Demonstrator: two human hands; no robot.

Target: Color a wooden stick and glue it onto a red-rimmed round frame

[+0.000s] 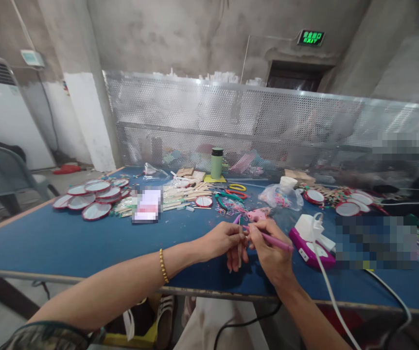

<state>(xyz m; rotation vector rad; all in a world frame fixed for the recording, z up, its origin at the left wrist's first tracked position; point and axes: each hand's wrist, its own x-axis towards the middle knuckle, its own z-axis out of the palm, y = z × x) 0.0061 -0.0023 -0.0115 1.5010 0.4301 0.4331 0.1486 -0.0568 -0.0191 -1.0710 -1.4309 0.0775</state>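
Observation:
My left hand [226,240] is closed around a thin pale stick [240,255], which stands roughly upright between the fingers above the table's front edge. In my right hand [271,250] is a slim pink pen-like tool [277,242]. Its tip end meets the fingers of the left hand, and the exact contact is too small to make out. A small purple piece [236,219] shows just beyond the fingertips. Behind the hands lie a pink object [258,214] and a tangle of coloured strings [231,208].
Red-rimmed white discs [96,211] are piled at left beside wooden sticks [191,192]. Scissors [237,187], green-handled pliers [227,200] and a green bottle [216,164] stand farther back. A magenta-and-white power strip [309,250] with a white cable [328,287] sits at right.

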